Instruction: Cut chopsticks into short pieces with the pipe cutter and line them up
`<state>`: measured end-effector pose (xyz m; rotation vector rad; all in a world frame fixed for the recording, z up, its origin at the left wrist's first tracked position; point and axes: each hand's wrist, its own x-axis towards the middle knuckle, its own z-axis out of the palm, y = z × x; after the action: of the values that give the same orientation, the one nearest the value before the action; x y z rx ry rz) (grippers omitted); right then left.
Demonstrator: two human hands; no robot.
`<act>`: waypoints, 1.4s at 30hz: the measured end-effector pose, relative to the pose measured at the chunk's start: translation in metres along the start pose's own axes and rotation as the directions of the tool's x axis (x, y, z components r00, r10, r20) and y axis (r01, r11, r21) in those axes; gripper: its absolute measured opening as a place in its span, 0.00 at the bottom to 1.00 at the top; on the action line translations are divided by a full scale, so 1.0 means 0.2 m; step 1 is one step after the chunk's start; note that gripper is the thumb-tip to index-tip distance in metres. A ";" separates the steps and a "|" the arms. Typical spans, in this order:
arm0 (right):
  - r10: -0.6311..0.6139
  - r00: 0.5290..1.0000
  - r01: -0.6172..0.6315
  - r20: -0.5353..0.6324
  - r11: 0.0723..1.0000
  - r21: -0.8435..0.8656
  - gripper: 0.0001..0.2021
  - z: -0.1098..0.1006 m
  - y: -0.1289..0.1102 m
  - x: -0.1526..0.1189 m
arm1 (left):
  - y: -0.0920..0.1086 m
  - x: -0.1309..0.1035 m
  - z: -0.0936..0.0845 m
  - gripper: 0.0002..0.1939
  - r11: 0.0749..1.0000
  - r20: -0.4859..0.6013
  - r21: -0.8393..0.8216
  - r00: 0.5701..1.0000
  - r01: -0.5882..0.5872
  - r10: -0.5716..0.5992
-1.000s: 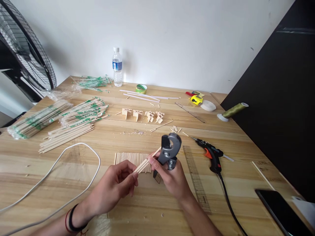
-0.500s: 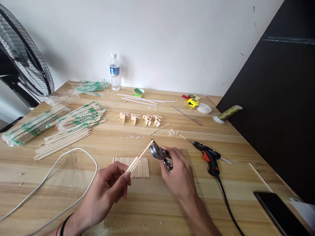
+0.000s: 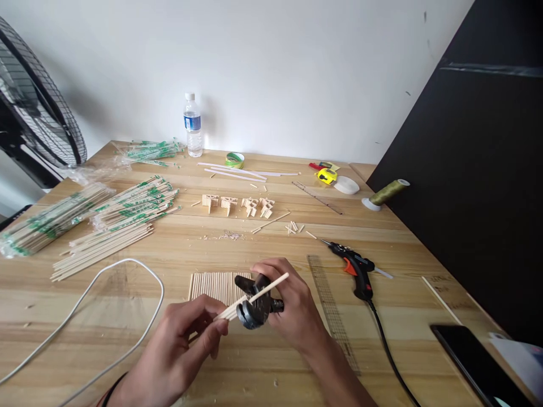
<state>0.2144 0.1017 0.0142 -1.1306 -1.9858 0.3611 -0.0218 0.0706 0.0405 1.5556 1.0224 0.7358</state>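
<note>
My left hand (image 3: pixel 189 336) pinches a few thin wooden sticks (image 3: pixel 275 284), one reaching well past the others. My right hand (image 3: pixel 297 302) is wrapped around a dark metal hand cutter (image 3: pixel 251 314). Its head is around the long stick, close to the ends of the shorter ones; whether the blades touch the wood I cannot tell. Just behind the hands lies a flat row of short cut sticks (image 3: pixel 214 287), partly covered by the cutter and fingers.
A clear ruler (image 3: pixel 333 314) and a black glue gun (image 3: pixel 358 268) with its cord lie at right, near a phone (image 3: pixel 462 362). Bundled sticks (image 3: pixel 131 206) and a white cable (image 3: pixel 159 282) are at left. Small stick assemblies (image 3: pixel 229 203) stand farther back, before a water bottle (image 3: pixel 194 127).
The cutter has turned and moved down and left along the long stick, from its far tip towards my left fingers. My left hand still holds the sticks. The whole view has shifted slightly.
</note>
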 end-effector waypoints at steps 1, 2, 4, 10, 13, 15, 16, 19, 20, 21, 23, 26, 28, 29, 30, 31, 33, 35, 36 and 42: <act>-0.011 1.000 0.011 0.000 1.000 -0.006 0.29 -0.01 0.00 0.00 | 0.00 0.00 0.00 0.15 1.000 0.009 -0.005 1.000 0.000 0.000; -0.022 1.000 0.022 0.000 1.000 -0.008 0.29 -0.01 0.00 0.01 | 0.00 0.00 0.00 0.16 1.000 0.014 -0.011 1.000 0.002 -0.002; -0.035 0.999 0.035 0.000 0.999 -0.006 0.29 -0.02 0.00 0.01 | 0.00 -0.01 0.00 0.16 1.000 0.020 -0.028 1.000 0.006 -0.005; -0.033 0.999 0.033 0.000 0.999 -0.009 0.27 -0.03 0.00 0.01 | -0.01 -0.02 -0.01 0.16 0.997 0.016 -0.074 1.000 0.003 -0.002; -0.035 0.999 0.036 0.016 0.999 -0.019 0.25 -0.04 0.00 0.02 | -0.01 -0.01 -0.01 0.16 0.998 -0.001 -0.056 1.000 -0.006 0.006; -0.045 0.999 0.046 0.031 0.999 -0.020 0.25 -0.05 0.01 0.02 | -0.01 -0.01 0.00 0.15 1.000 -0.015 -0.024 1.000 -0.018 0.018; -0.051 0.998 0.051 0.040 0.998 -0.019 0.25 -0.06 0.01 0.03 | -0.01 -0.01 0.00 0.15 1.000 -0.020 -0.005 0.999 -0.028 0.028; -0.061 0.995 0.063 0.073 0.998 -0.018 0.26 -0.08 0.02 0.03 | -0.02 -0.02 0.00 0.14 0.995 -0.023 0.068 0.997 -0.078 0.080; -0.066 0.994 0.068 0.085 0.998 -0.019 0.26 -0.09 0.02 0.03 | -0.02 -0.02 0.00 0.12 0.990 -0.024 0.098 0.994 -0.103 0.106; -0.072 0.993 0.074 0.097 0.997 -0.023 0.26 -0.10 0.03 0.03 | -0.02 -0.02 0.00 0.11 0.982 -0.027 0.135 0.990 -0.133 0.137; -0.084 0.990 0.089 0.118 0.995 -0.040 0.26 -0.11 0.03 0.04 | -0.01 -0.02 0.00 0.08 0.956 -0.032 0.217 0.978 -0.196 0.208; -0.088 0.987 0.097 0.137 0.993 -0.062 0.26 -0.14 0.03 0.04 | 0.00 -0.02 -0.01 0.06 0.909 -0.046 0.316 0.952 -0.274 0.303; -0.086 0.986 0.095 0.140 0.993 -0.063 0.26 -0.14 0.03 0.04 | 0.00 -0.02 -0.01 0.06 0.890 -0.052 0.347 0.942 -0.295 0.333; -0.084 0.987 0.094 0.140 0.994 -0.063 0.27 -0.14 0.03 0.04 | 0.00 -0.02 -0.01 0.06 0.884 -0.055 0.358 0.938 -0.300 0.341; -0.082 0.987 0.092 0.136 0.994 -0.063 0.27 -0.14 0.03 0.04 | 0.00 -0.02 0.00 0.06 0.878 -0.057 0.368 0.935 -0.305 0.349; -0.079 0.988 0.088 0.129 0.994 -0.064 0.28 -0.13 0.03 0.04 | 0.00 -0.02 0.00 0.06 0.873 -0.062 0.378 0.933 -0.306 0.354; -0.069 0.991 0.076 0.111 0.995 -0.065 0.28 -0.11 0.02 0.04 | 0.00 -0.02 0.00 0.08 0.864 -0.081 0.397 0.926 -0.311 0.370; -0.061 0.994 0.068 0.090 0.995 -0.067 0.29 -0.10 0.01 0.03 | 0.00 -0.03 0.01 0.09 0.854 -0.095 0.409 0.915 -0.322 0.391; -0.061 0.995 0.067 0.079 0.995 -0.070 0.29 -0.09 0.00 0.03 | 0.00 -0.03 0.01 0.10 0.848 -0.100 0.415 0.910 -0.329 0.402; -0.067 0.997 0.071 0.046 0.994 -0.078 0.29 -0.05 -0.03 0.03 | 0.00 -0.03 0.02 0.12 0.813 -0.099 0.471 0.895 -0.343 0.435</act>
<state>0.2177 0.1020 0.0271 -1.1083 -2.0874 0.2751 -0.0212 0.0643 0.0391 2.1689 1.0799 1.0129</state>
